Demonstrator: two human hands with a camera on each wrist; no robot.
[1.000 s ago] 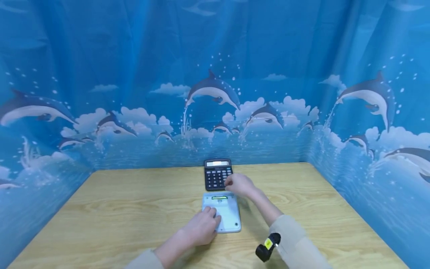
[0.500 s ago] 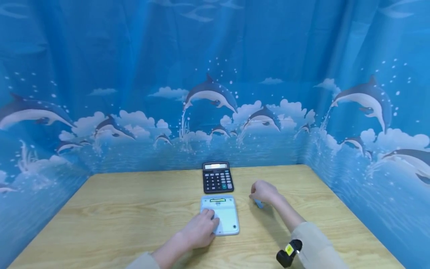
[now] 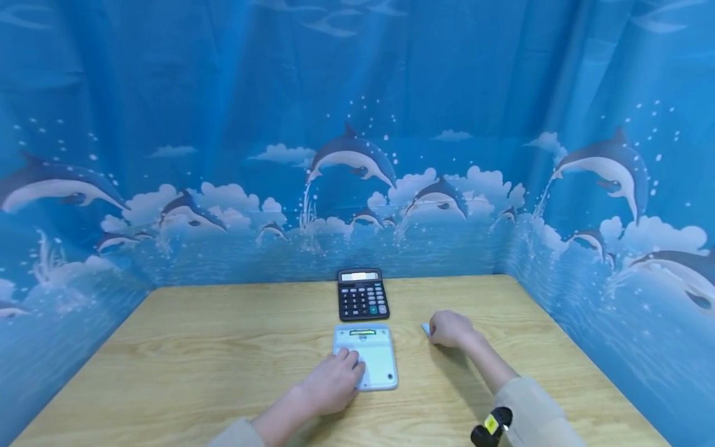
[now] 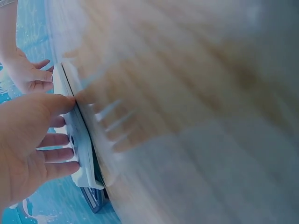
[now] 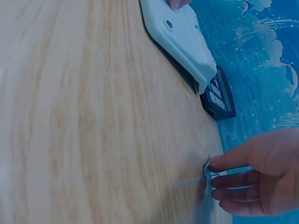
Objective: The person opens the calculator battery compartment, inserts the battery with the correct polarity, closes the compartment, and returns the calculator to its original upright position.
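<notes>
A pale blue calculator (image 3: 380, 363) lies face down on the table. A narrow green strip shows in the uncovered slot near its far edge. My left hand (image 3: 334, 380) rests on its back near the left side. In the left wrist view, that hand's fingers (image 4: 58, 154) lie extended on the casing, with the thumb at the edge. To the right, my right hand (image 3: 451, 328) is low at the table and pinches a small pale blue battery cover (image 3: 426, 329). The right wrist view shows the cover (image 5: 207, 170) at the thumb and fingertips, partly hidden.
A black calculator (image 3: 362, 298) lies face up just beyond the pale one, close to the back curtain. The wood-grain table (image 3: 223, 347) is enclosed by a blue dolphin-print curtain (image 3: 251, 155) at the back and both sides.
My right hand has moved from the pale calculator's far right corner to the right, carrying the small cover down to the table. My left hand stays on the calculator.
</notes>
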